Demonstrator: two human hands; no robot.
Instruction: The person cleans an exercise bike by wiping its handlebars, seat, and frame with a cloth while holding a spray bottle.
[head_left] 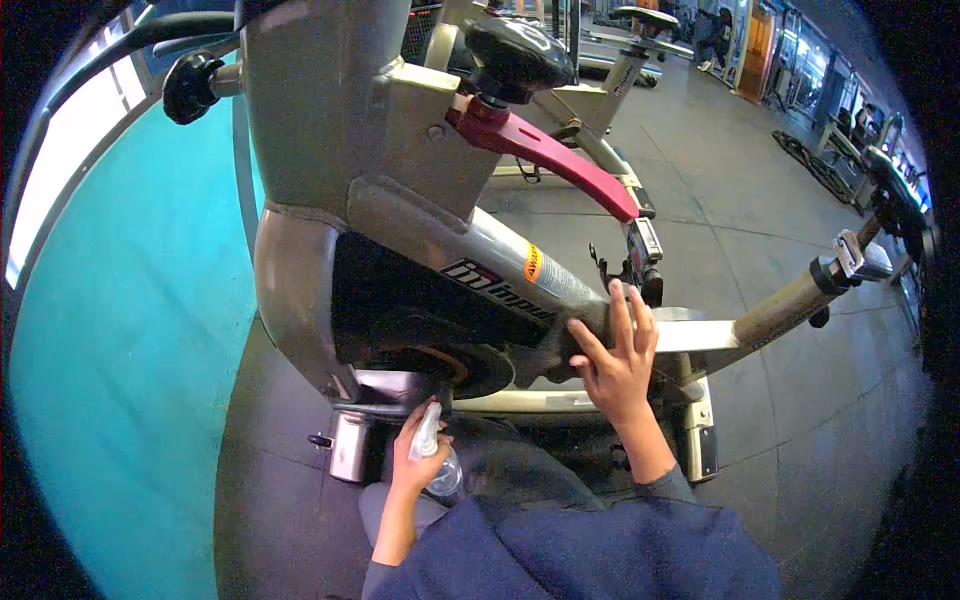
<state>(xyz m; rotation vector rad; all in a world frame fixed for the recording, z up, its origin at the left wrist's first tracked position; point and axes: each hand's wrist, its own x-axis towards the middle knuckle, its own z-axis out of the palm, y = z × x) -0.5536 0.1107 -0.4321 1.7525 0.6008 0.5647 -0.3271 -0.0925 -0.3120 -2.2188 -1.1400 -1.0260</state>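
Note:
My left hand [423, 455] is wrapped around a clear spray bottle [446, 474] with a white trigger head, low beside the bike's base. My right hand [622, 365] is spread, fingers apart, over the lower frame of an exercise bike [390, 215]. Beside its thumb and forefinger, a dark grey, cloth-like patch [553, 358] lies against the frame; I cannot tell whether the hand grips it. Just above is the slanted silver tube with an orange warning label [533, 263]. A red lever [550, 160] curves down toward this tube from the upper frame.
A black knob [193, 88] juts out at upper left. The bike's light rear beam [785, 320] extends right toward an upright post. Beside the bike on the left is a turquoise panel [130, 300]. More gym equipment [625, 75] stands behind on the dark tiled floor [730, 190].

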